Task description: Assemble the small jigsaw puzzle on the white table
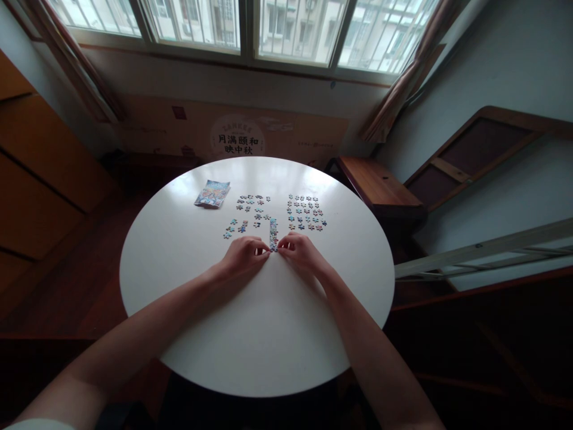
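A narrow strip of joined jigsaw puzzle pieces (273, 232) lies on the round white table (250, 334), running away from me. At its near end, my left hand (245, 252) is closed in a pinch, thumb and fingertips on the strip's left edge. Opposite it, my right hand (301, 248) pinches at the right edge of that same end. Fingertips partly cover the lowest pieces there. Loose puzzle pieces (242, 226) are scattered beyond my left hand. More loose pieces (306, 212) form rough rows past my right hand.
A colourful picture packet (212, 194) lies at the table's far left. Beyond the table's right rim stands a wooden bench or low desk (373, 182). Barred windows (299, 30) line the far wall, with orange-brown cabinets (40, 143) on the left.
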### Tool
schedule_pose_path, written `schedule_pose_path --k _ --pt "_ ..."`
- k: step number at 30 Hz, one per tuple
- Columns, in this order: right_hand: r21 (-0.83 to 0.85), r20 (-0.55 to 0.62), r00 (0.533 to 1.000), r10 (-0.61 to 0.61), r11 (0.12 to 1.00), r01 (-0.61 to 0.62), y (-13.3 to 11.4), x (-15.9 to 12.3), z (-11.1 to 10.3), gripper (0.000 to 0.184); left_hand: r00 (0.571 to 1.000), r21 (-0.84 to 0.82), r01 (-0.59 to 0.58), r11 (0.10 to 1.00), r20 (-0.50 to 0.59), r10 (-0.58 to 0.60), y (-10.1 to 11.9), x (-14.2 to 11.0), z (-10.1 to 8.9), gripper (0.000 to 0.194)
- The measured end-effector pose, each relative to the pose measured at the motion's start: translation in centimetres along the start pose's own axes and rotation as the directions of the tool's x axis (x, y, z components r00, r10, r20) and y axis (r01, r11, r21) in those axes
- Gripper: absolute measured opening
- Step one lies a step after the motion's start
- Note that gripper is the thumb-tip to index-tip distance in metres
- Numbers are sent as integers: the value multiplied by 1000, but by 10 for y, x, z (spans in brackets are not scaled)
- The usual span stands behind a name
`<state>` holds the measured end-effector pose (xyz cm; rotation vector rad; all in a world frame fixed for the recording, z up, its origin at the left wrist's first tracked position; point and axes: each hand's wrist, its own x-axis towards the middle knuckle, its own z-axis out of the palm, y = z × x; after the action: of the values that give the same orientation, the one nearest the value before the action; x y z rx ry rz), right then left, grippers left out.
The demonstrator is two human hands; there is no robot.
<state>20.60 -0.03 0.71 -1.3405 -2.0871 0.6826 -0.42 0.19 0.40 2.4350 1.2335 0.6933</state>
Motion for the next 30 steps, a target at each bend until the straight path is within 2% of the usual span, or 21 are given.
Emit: schedule_pose_path --k 14,30 --pt "-28 -20 1000 -9 1000 8 2 1 4 9 1000 27 2 1000 16 -2 1 -1 0 20" --pt "-14 16 1000 -25 1000 25 0 2 2 13 999 -10 26 1000 26 -25 0 1 0 21"
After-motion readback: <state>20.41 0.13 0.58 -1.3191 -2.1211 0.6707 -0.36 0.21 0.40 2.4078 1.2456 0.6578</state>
